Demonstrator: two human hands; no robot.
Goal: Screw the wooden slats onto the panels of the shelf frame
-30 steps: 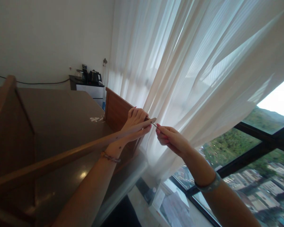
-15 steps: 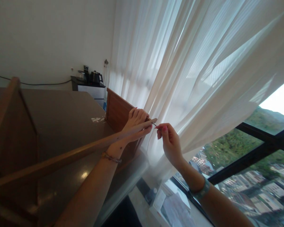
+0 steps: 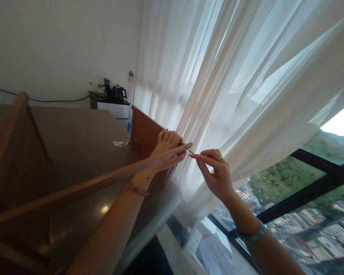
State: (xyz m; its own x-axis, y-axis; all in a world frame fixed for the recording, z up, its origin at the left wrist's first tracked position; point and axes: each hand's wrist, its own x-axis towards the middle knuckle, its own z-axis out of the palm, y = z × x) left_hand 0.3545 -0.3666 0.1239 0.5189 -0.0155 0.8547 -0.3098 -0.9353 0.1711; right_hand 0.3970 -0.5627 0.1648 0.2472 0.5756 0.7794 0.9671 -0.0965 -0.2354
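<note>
1. 2 hands are seen at the end of 1 long brown wooden rail (image 3: 83, 187).
2. Left hand (image 3: 166, 151): fingers curled shut around the rail end.
3. Right hand (image 3: 215, 172): thumb and forefinger pinched on 1 thin metal pin (image 3: 190, 150), its tip touching the rail end.
4. 1 sheer white curtain (image 3: 232, 84) hangs just behind.
5. 1 black kettle (image 3: 119, 93) stands well apart.

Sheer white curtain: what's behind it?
Behind the curtain only window light glows through. Where it ends at right, dark window frames, green hills and buildings show. The glass it covers is hidden. In front, both hands meet at a wooden rail's end.
</note>
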